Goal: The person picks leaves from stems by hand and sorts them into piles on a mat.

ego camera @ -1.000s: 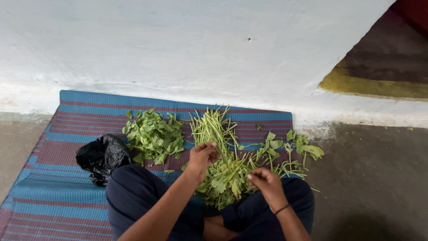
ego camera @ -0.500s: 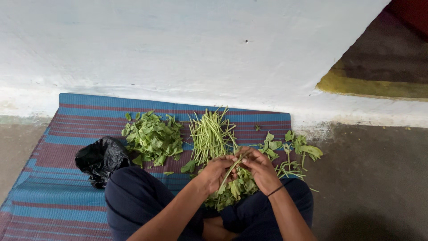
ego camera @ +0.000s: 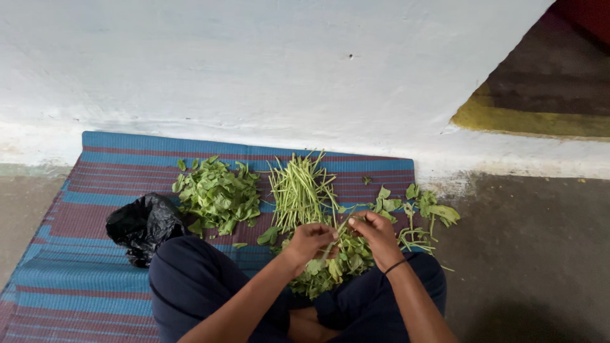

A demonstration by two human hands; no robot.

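A: Locating the thin green leafy stalk (ego camera: 338, 236): where did it lie relative to the two hands?

B: It spanned the gap between them, over the person's lap at the near edge of the blue-and-maroon striped woven mat (ego camera: 95, 190). Its long axis ran on a diagonal, from the left hand (ego camera: 311, 241) upward to the right hand (ego camera: 375, 232).

A: What was the finger state?

B: Both hands were closed on the stalk. The left hand's fingers pinched the lower end; the right hand's fingers curled round the upper end. Neither hand was nearer; each touched it.

A: What lay beneath?

B: The loose heap of unpicked green leafy sprigs (ego camera: 333, 267), directly under the hands.

A: And the sorted material?

B: The bundle of bare pale-green stems (ego camera: 300, 187) lay just beyond the left hand, pointing toward the far edge. The pile of plucked green leaves (ego camera: 219, 194) lay left of it. A crumpled black plastic bag (ego camera: 145, 225) sat toward the mat's left edge.
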